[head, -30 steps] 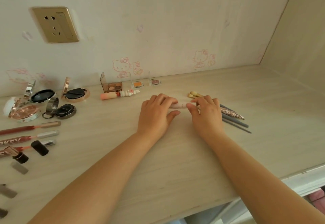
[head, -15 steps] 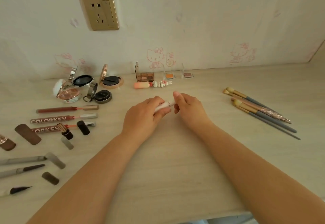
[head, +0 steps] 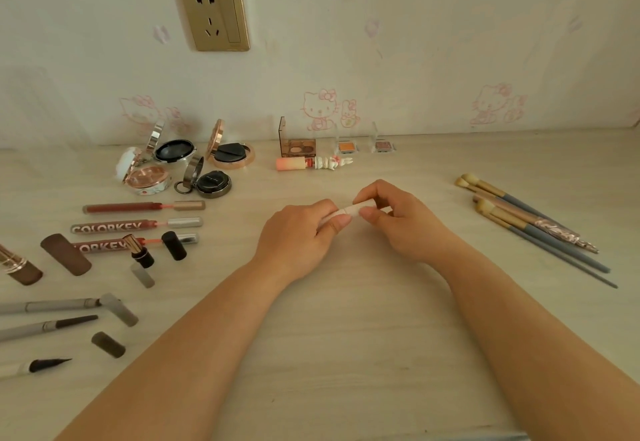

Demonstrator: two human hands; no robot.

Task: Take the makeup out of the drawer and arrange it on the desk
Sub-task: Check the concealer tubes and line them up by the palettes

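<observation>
A small pale pink makeup tube (head: pixel 349 210) is held over the middle of the desk (head: pixel 346 336) by both hands. My left hand (head: pixel 298 236) grips its lower left end. My right hand (head: pixel 398 220) pinches its upper right end, which looks like the cap. Most of the tube is hidden by my fingers. Laid out on the desk are several open compacts (head: pixel 194 163), three lip gloss tubes (head: pixel 138 224) with wands pulled out, an eyeshadow palette (head: pixel 298 146), two single eyeshadows (head: pixel 346 147) and a pink lipstick with a bunny cap (head: pixel 311 163).
Several makeup brushes (head: pixel 526 222) lie at the right. Opened lipsticks and caps (head: pixel 65 258) and grey eyeliner pencils (head: pixel 62 316) lie at the left. The papered wall with a gold socket (head: pixel 213 12) rises behind the desk.
The tube went from lying on the desk beside the brushes to being held up in both hands. The view swung left, showing more makeup at the left.
</observation>
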